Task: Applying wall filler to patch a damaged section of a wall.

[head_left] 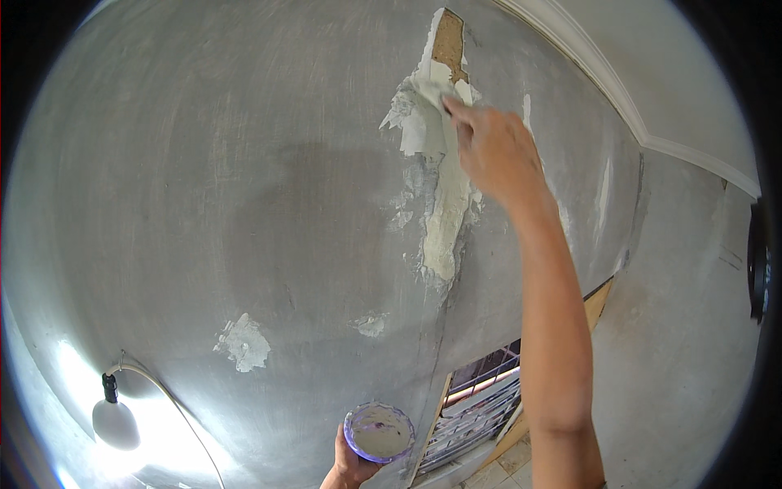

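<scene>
My right hand [498,151] is raised to the grey wall, closed round a putty knife [440,96] that is blurred and partly hidden. The blade lies against a long strip of pale putty [450,224] running down the wall. Just above it, a bare brown section [449,42] of the strip shows, edged in white. Low in front of me, my left hand [352,467] grips a round purple tub [349,428] by its side and underside. Pale putty [381,432] coats the inside of the tub, which tilts its opening toward me.
Two smaller putty patches [244,342] mark the wall at lower left. A lit bulb [116,424] hangs there on a white cable [175,399]. At lower right is a barred opening [472,407] with a wooden frame. White moulding [595,65] borders the ceiling; a dark round object [758,261] sits far right.
</scene>
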A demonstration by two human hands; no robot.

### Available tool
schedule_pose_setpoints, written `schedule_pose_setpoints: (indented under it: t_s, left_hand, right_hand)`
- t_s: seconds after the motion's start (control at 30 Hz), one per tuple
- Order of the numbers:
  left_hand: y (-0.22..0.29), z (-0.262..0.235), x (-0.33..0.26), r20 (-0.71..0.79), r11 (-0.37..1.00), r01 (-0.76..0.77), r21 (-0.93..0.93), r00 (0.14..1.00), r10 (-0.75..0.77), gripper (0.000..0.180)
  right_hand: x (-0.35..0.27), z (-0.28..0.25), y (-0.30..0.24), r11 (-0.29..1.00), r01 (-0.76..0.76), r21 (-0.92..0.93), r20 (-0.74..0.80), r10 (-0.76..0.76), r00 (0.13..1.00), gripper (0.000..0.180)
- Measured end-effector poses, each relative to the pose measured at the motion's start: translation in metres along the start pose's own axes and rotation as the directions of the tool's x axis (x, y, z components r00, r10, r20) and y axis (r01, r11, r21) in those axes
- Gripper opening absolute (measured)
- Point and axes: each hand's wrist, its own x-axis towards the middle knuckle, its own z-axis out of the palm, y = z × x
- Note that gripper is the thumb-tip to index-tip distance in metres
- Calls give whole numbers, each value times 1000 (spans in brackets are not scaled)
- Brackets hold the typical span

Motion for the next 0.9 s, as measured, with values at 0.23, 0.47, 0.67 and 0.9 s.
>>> schedule_pose_setpoints:
  t_s: [0.23,0.47,0.67,0.9]
  left_hand:
    - [-3,-5,4,-84,998,-3,56,996,8,69]
    - [-8,-3,9,-10,999,4,37,1000,-4,79]
    - [-12,0,11,53,999,7,47,999,-10,84]
    - [-14,-2,12,18,999,25,33,999,-26,86]
  right_hand:
    - [16,3,-6,992,30,-121,101,-18,995,36]
    - [-55,10,1,983,53,-177,206,-15,978,36]
    - [-136,30,-14,983,7,-182,264,42,964,36]
    - [-126,24,-13,987,-49,-154,199,80,977,36]
